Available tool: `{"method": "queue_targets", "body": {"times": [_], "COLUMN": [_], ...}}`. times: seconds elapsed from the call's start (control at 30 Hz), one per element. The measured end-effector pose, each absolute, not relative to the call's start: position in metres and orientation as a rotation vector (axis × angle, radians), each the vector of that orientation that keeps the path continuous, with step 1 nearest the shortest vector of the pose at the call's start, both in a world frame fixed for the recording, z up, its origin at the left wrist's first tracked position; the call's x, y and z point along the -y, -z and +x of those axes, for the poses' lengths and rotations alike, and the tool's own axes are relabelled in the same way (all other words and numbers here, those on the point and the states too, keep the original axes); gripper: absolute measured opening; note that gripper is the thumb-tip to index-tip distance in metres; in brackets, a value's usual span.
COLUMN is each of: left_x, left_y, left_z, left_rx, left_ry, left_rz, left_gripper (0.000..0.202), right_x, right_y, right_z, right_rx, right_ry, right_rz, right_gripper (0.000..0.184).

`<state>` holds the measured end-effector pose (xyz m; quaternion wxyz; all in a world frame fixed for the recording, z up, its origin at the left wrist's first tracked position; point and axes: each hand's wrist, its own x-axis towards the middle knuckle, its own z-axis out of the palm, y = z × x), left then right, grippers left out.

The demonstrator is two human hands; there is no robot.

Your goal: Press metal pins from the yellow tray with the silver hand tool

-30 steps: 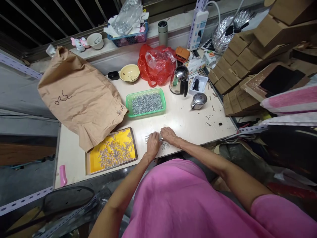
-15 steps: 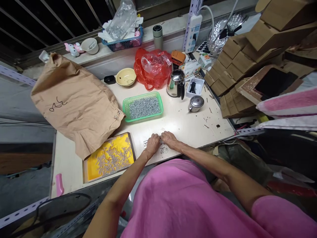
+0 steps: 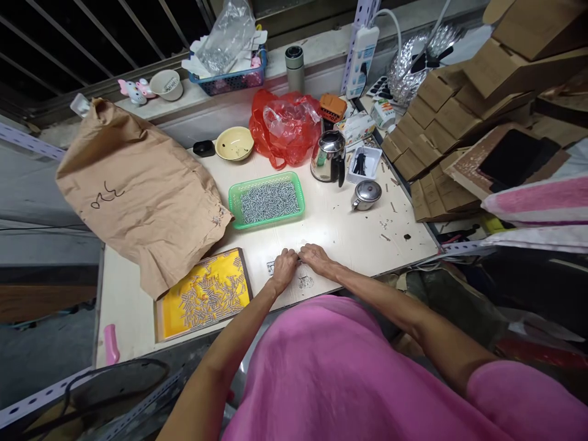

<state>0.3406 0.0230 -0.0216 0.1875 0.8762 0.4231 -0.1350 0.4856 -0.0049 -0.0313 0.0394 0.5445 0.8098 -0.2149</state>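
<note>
Close to the table's front edge, my left hand (image 3: 285, 268) is closed over a small flat metal piece (image 3: 271, 267), whose end shows to the left of the fingers. My right hand (image 3: 316, 257) is closed too, its fingertips almost meeting the left hand; what lies in them is hidden. Just below the hands is a small cluster of shiny bits (image 3: 305, 282), too small to name. Beyond the hands stands a green basket (image 3: 233, 202) full of short metal pins (image 3: 269, 202). To the left, a yellow-lined tray (image 3: 172, 318) holds many slim metal pins (image 3: 211, 294).
A large brown paper sack (image 3: 138, 196) leans over the tray's back edge. Behind are a cream bowl (image 3: 234, 144), a red plastic bag (image 3: 285, 135) and a steel kettle (image 3: 327, 159). A lidded metal pot (image 3: 366, 195) and stacked cardboard boxes (image 3: 432, 141) stand right.
Both hands stay together at nearly the same spot, with only slight finger movement. The whole view has shifted a little.
</note>
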Motion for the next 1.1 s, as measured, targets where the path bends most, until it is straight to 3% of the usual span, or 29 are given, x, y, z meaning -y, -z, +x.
{"method": "queue_targets", "body": {"times": [0.13,0.23,0.3,0.53,0.8,0.97,1.1], "left_x": [-0.019,-0.003,0.014,0.064,0.077,0.083,0.089], "left_y": [0.02,0.022,0.025,0.031,0.028,0.036,0.044], "left_z": [0.339,0.33,0.323,0.317,0.315,0.307,0.302], "left_rx": [-1.23,-1.29,-1.29,-1.106,-1.091,-1.05,-1.078], "left_ry": [0.319,0.115,0.004,0.057,0.03,-0.045,-0.026], "left_rz": [2.486,2.469,2.46,2.41,2.358,2.294,2.243], "left_gripper": [0.021,0.045,0.053,0.056,0.064,0.046,0.038], "right_x": [0.006,0.01,0.014,-0.001,-0.035,-0.003,0.003], "right_y": [0.029,0.026,0.025,0.032,0.015,0.01,0.021], "right_z": [0.486,0.489,0.493,0.497,0.464,0.415,0.389], "right_rx": [-2.497,-2.484,-2.49,-2.512,-2.608,-2.912,-2.956], "right_ry": [0.597,0.634,0.688,0.526,0.336,0.432,0.319], "right_rz": [1.74,1.789,1.785,1.745,1.543,0.897,0.747], "right_gripper": [0.018,0.058,0.071,0.024,0.029,0.013,0.012]}}
